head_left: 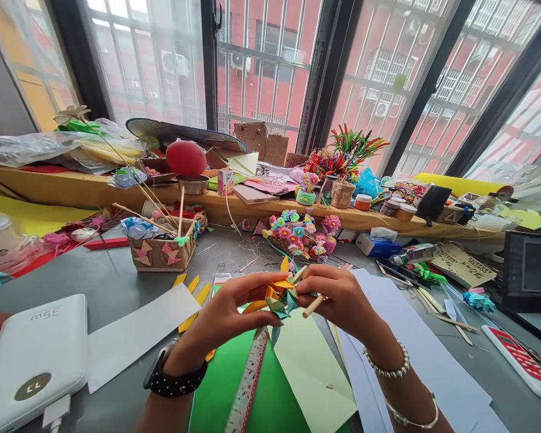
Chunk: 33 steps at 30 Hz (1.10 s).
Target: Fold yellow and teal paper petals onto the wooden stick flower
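Observation:
My left hand is closed around the near and left sides of a folded paper flower with orange, pale green and teal petals. My right hand grips a thin wooden stick, its near end jutting out below the fingers. Those right fingertips press at the flower's right side; whether the stick touches the flower is hidden. Beneath both hands lie a green board, a patterned ruler and a pale green paper sheet. Loose yellow paper petals lie left of the flower.
A white power bank with a cable stands at left beside a white paper strip. A cardboard box with sticks sits behind. White sheets, a red calculator and a laptop occupy the right. Craft supplies crowd the windowsill.

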Motion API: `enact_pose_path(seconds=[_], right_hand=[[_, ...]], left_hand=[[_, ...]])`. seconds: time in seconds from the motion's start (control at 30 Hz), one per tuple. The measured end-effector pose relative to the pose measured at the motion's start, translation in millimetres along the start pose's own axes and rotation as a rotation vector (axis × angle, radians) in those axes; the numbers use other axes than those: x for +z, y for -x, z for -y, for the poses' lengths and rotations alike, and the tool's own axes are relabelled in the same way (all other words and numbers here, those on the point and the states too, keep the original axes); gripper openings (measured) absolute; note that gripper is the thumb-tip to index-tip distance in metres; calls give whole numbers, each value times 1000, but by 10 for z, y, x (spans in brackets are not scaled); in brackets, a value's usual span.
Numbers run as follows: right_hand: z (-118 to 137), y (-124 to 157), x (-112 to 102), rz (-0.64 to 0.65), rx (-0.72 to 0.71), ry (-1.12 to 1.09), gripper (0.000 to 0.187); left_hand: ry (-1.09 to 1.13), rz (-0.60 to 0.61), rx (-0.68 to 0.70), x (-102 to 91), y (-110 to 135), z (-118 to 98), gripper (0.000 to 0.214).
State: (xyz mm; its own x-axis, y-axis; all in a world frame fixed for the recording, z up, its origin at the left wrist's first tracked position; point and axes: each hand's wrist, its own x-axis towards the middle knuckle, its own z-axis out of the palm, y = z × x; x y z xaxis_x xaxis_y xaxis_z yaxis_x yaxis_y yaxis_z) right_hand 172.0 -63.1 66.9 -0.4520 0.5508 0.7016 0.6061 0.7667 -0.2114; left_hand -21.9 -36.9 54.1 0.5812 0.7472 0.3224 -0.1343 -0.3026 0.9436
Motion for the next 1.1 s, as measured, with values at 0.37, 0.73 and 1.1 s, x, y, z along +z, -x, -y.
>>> enact_pose_path(seconds=[0.37,0.73,1.1], right_hand=[[25,8,-42,139,83,-74,12],[83,-3,-48,149,141,-52,11],[71,5,-52,47,73,114,15]], left_hand=[[-84,-8,24,4,7,-18,43],[79,-20,-110,4,7,10,47],[-51,-12,-11,17,-2,16,45]])
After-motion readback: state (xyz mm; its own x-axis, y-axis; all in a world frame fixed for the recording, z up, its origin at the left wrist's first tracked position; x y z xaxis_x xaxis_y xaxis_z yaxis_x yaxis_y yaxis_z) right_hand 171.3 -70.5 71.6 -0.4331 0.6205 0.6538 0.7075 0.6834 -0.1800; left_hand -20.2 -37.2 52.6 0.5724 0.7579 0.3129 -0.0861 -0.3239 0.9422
